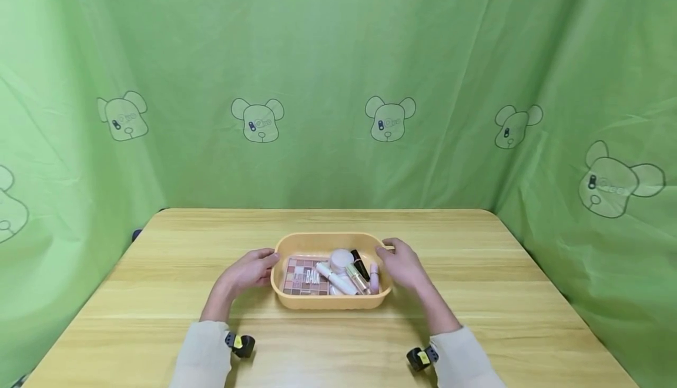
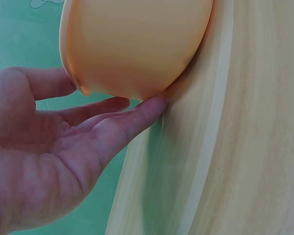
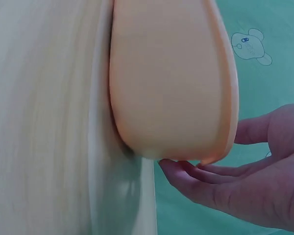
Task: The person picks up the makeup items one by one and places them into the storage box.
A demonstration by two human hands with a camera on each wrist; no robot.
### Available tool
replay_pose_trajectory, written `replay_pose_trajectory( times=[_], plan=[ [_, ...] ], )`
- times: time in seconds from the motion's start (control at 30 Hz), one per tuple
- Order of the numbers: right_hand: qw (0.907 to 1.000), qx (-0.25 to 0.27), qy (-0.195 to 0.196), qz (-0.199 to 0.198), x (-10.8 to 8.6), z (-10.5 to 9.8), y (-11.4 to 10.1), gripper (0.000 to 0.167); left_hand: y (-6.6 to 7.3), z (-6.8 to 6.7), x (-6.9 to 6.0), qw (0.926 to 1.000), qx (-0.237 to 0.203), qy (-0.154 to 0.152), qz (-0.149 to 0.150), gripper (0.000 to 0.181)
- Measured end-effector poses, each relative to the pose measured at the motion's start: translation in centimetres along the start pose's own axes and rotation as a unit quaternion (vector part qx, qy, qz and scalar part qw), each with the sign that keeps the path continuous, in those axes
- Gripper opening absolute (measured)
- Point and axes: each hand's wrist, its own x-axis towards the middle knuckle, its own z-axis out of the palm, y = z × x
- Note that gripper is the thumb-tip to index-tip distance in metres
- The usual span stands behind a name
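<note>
A yellow-orange plastic basket (image 1: 332, 302) with rounded ends is at the middle of the table. My left hand (image 1: 251, 270) grips its left end, the thumb over the rim and the other fingers against the outer wall, as the left wrist view shows. At the opposite end my right hand (image 1: 403, 263) holds the rim the same way. Inside lie an eyeshadow palette (image 1: 305, 276), a white tube (image 1: 336, 278), a round pale compact (image 1: 341, 257), a black tube (image 1: 360, 264), a gold-and-clear tube (image 1: 357, 278) and a small pink tube (image 1: 374, 278).
The wood-grain table (image 1: 338, 347) reaches to a green curtain (image 1: 328, 164) with bear-head prints at the back and both sides. Black wrist cameras (image 1: 244, 345) are strapped near both sleeve cuffs.
</note>
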Motion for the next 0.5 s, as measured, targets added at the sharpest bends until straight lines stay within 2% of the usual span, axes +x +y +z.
replay_pose_trajectory(
  times=[0.5],
  plan=[
    [0.9996,0.007,-0.025,0.008,0.15,-0.31,1.06,0.045,-0.03,0.08,-0.09,0.9999,0.01,0.002,0.005,0.058]
  ],
)
